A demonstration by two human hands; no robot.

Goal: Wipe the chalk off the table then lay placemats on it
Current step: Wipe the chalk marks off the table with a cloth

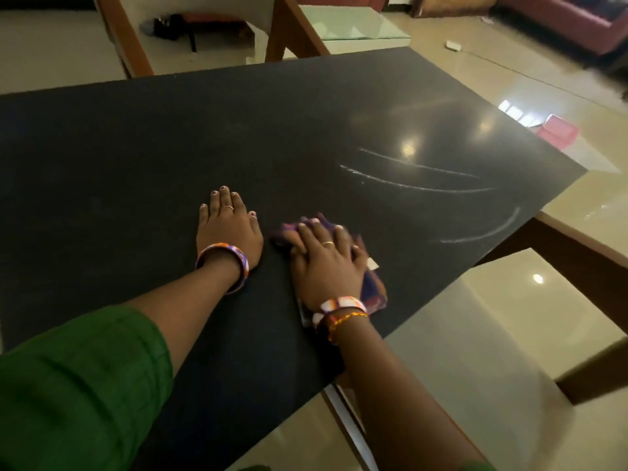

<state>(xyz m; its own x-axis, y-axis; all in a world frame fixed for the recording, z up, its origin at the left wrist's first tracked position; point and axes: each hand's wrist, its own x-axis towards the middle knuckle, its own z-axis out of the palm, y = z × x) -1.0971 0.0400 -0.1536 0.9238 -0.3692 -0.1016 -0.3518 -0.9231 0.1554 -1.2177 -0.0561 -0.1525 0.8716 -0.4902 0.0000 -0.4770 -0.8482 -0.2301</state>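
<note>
A black table (170, 137) fills most of the head view. Three curved white chalk lines (424, 185) remain on its right part, the lowest one near the right edge. My right hand (326, 263) presses flat on a folded purple cloth (372, 290), which lies on the table near the front right edge. To its left my left hand (229, 226) rests flat on the bare tabletop with fingers spread, holding nothing. No placemats are in view.
Wooden chairs (292, 32) stand at the far side of the table, another chair (557, 294) with a pale seat at the right. A glass-topped side table (360, 25) and a red sofa (584, 25) are further back. The floor is glossy tile.
</note>
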